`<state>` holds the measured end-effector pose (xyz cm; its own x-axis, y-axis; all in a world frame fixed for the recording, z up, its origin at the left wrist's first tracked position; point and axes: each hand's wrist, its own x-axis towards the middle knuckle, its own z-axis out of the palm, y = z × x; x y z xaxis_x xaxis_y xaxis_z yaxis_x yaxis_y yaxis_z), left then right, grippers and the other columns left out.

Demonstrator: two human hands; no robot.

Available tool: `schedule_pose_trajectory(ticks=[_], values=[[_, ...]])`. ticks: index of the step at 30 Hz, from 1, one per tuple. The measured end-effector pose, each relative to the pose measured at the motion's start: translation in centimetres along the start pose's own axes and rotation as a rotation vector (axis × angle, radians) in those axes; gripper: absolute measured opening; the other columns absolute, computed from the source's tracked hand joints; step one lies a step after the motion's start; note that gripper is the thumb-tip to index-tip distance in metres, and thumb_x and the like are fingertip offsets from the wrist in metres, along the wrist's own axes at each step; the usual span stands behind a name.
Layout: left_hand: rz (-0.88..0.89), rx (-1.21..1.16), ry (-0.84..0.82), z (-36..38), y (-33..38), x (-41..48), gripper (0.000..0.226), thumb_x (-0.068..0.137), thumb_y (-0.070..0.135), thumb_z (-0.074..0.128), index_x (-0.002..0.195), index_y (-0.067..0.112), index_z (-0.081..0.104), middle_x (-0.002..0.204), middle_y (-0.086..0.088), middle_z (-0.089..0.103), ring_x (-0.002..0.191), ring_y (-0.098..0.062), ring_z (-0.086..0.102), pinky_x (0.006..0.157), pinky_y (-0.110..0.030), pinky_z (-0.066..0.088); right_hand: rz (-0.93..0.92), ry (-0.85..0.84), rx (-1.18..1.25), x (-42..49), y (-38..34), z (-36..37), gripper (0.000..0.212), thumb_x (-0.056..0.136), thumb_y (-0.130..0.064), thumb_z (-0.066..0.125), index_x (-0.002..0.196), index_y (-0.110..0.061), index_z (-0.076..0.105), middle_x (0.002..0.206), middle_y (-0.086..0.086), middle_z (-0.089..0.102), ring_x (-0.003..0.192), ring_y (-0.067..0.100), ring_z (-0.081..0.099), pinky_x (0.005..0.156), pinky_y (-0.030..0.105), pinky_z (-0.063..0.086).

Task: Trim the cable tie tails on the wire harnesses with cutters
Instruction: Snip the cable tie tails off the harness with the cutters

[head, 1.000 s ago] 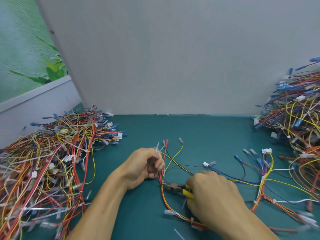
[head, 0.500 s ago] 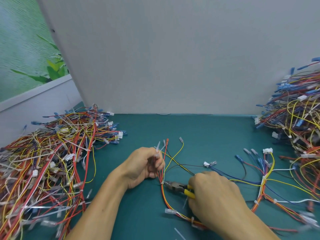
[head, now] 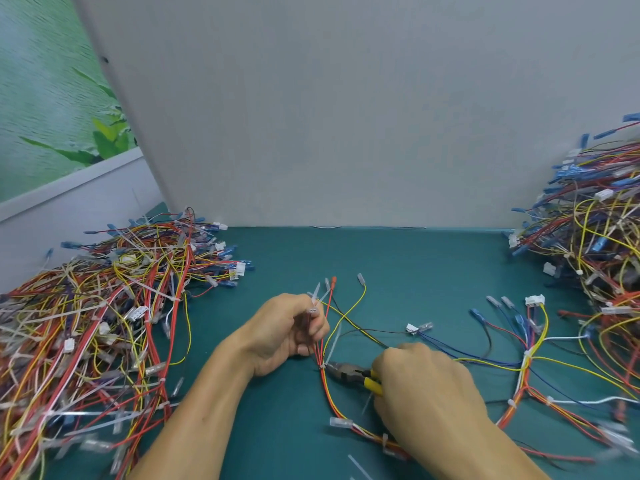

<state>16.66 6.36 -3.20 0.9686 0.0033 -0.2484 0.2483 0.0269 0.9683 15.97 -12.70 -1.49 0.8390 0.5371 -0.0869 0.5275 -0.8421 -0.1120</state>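
- Teal mat (head: 398,271) covers your bench, with a plain grey panel (head: 346,116) standing upright along its far edge and a green leafy picture (head: 52,116) off to the left.
- Your left hand (head: 287,327) is curled into a loose fist round the upper strands of the wire harness (head: 323,389), pinching them just below their sleeved terminals, which fan out beyond your knuckles.
- Your right hand (head: 426,386) is wrapped round the yellow handles of the cutters (head: 349,372); the fingers are folded under and mostly hidden from view.
- The dark cutter head points left and its tip touches the red, orange and yellow bundle where a white tie cinches it, just below your left hand. You cannot tell from here how far the blades are parted.
- A translucent cable tie tail (head: 333,344) rises from that tie, slanting up and to the right.
- The same harness trails right across the mat to a white connector (head: 535,300) and blue terminals.
- A large heap of harnesses (head: 104,306) lies to your left, and a second heap (head: 595,244) is stacked at your right.
- One loose clipped strip (head: 358,465) lies on the mat near the bottom edge.
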Motion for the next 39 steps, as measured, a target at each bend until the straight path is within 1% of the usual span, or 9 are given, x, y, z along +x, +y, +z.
schedule_pose_trajectory(ticks=[6, 9, 12, 17, 24, 27, 29, 35, 39], values=[[-0.104, 0.08, -0.06, -0.5, 0.1, -0.1, 0.031, 0.075, 0.019, 0.058, 0.051, 0.017, 0.039, 0.05, 0.0, 0.034, 0.043, -0.01, 0.027, 0.044, -0.02, 0.021, 0.001, 0.045, -0.088, 0.3, 0.4, -0.1, 0.019, 0.094, -0.019, 0.046, 0.108, -0.023, 0.057, 0.105, 0.005, 0.053, 0.108, 0.026, 0.056, 0.069, 0.031, 0.028], [-0.062, 0.212, -0.085, -0.7, 0.0, -0.2, 0.019, 0.068, 0.01, 0.071, 0.072, 0.013, 0.052, 0.047, 0.004, 0.037, 0.043, -0.009, 0.03, 0.041, -0.02, 0.024, -0.004, 0.062, -0.113, 0.4, 0.5, -0.2, 0.019, 0.095, -0.019, 0.046, 0.11, -0.023, 0.057, 0.113, 0.003, 0.054, 0.11, 0.026, 0.055, 0.069, 0.032, 0.027], [-0.009, 0.363, -0.059, -0.5, -0.2, -0.1, 0.031, 0.065, 0.012, 0.077, 0.095, 0.014, 0.068, 0.047, 0.007, 0.043, 0.042, -0.008, 0.036, 0.039, -0.02, 0.029, 0.002, 0.062, -0.127, 0.4, 0.6, -0.2, 0.02, 0.094, -0.018, 0.046, 0.11, -0.023, 0.057, 0.104, 0.006, 0.051, 0.11, 0.026, 0.055, 0.069, 0.032, 0.027], [0.093, 0.462, 0.087, -0.3, -0.3, 0.1, 0.008, 0.075, 0.012, 0.077, 0.068, 0.016, 0.074, 0.06, 0.003, 0.066, 0.051, -0.003, 0.05, 0.051, -0.022, 0.035, -0.005, 0.057, -0.105, 0.3, 0.5, -0.2, 0.019, 0.096, -0.021, 0.045, 0.11, -0.022, 0.057, 0.112, 0.003, 0.054, 0.109, 0.027, 0.056, 0.069, 0.032, 0.028], [0.069, 0.596, -0.048, -0.4, 0.3, -0.4, 0.017, 0.076, 0.014, 0.072, 0.084, 0.03, 0.072, 0.053, 0.009, 0.061, 0.043, 0.003, 0.043, 0.04, -0.014, 0.034, -0.008, 0.039, -0.064, 0.5, 0.5, -0.2, 0.02, 0.096, -0.023, 0.043, 0.111, -0.022, 0.057, 0.111, 0.004, 0.055, 0.11, 0.027, 0.056, 0.07, 0.031, 0.03], [0.048, 0.56, -0.048, -0.5, 0.6, -0.6, 0.028, 0.067, 0.011, 0.055, 0.083, 0.026, 0.074, 0.049, 0.01, 0.05, 0.041, 0.001, 0.04, 0.042, -0.012, 0.034, 0.001, 0.035, -0.059, 0.4, 0.5, -0.1, 0.019, 0.095, -0.021, 0.045, 0.109, -0.021, 0.057, 0.094, 0.007, 0.045, 0.108, 0.028, 0.056, 0.069, 0.032, 0.03], [0.041, 0.596, -0.078, -0.6, 0.7, -0.7, 0.024, 0.074, 0.005, 0.062, 0.084, 0.024, 0.074, 0.046, 0.014, 0.047, 0.042, 0.001, 0.04, 0.044, -0.014, 0.036, 0.002, 0.034, -0.054, 0.5, 0.5, 0.0, 0.017, 0.094, -0.021, 0.046, 0.108, -0.022, 0.057, 0.088, 0.004, 0.036, 0.106, 0.029, 0.056, 0.069, 0.032, 0.03], [0.049, 0.64, -0.034, -0.5, 0.7, -0.7, 0.01, 0.082, 0.014, 0.071, 0.076, 0.021, 0.075, 0.068, 0.007, 0.071, 0.061, 0.005, 0.057, 0.06, -0.024, 0.045, 0.007, 0.027, -0.02, 0.5, 0.3, 0.0, 0.011, 0.094, -0.025, 0.046, 0.1, -0.024, 0.055, 0.096, 0.006, 0.048, 0.105, 0.028, 0.057, 0.068, 0.031, 0.031], [0.055, 0.653, -0.033, -0.5, 0.7, -0.7, 0.008, 0.082, 0.013, 0.071, 0.078, 0.018, 0.075, 0.065, 0.009, 0.069, 0.056, 0.006, 0.054, 0.051, -0.015, 0.041, -0.001, 0.028, 0.021, 0.4, 0.1, 0.0, 0.006, 0.094, -0.027, 0.046, 0.088, -0.028, 0.044, 0.095, 0.007, 0.048, 0.104, 0.027, 0.057, 0.068, 0.031, 0.031]])
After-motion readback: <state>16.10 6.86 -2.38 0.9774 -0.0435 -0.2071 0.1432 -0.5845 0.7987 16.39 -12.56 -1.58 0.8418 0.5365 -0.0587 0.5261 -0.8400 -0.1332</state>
